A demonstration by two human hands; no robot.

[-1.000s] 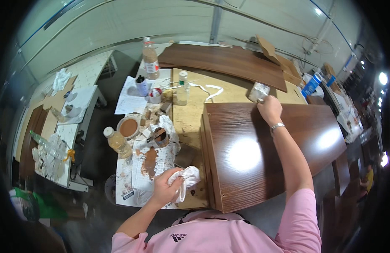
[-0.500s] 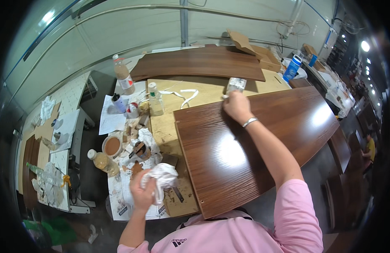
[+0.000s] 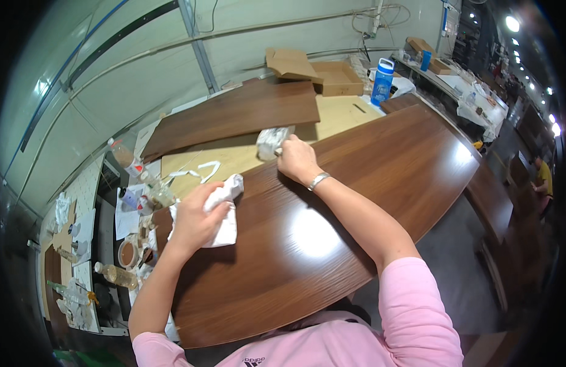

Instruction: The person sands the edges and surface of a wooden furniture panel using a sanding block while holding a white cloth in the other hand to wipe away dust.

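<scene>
A large brown wood-grain panel (image 3: pixel 350 183) with a glossy face lies in front of me. My left hand (image 3: pixel 198 217) is closed on a crumpled white cloth (image 3: pixel 223 211) over the panel's left part. Toward the far edge, my right hand (image 3: pixel 297 160) grips a squat tool with a whitish, stained, block-like head (image 3: pixel 272 143). I cannot make out its exact kind, as my fingers cover its handle end. A second brown panel (image 3: pixel 240 116) lies beyond, with curled white strips (image 3: pixel 208 171) between the two.
At left stand plastic bottles (image 3: pixel 116 275), a tub of brown paste (image 3: pixel 129 253) and other clutter. A blue water bottle (image 3: pixel 383 82) and an open cardboard box (image 3: pixel 338 78) are at the back. More brown panels (image 3: pixel 488 199) lie at right, where a person in yellow (image 3: pixel 543 178) is visible.
My left hand has carried the cloth from the cluttered paper over onto the panel. My right hand still holds its tool near the far edge. The view has turned to the right.
</scene>
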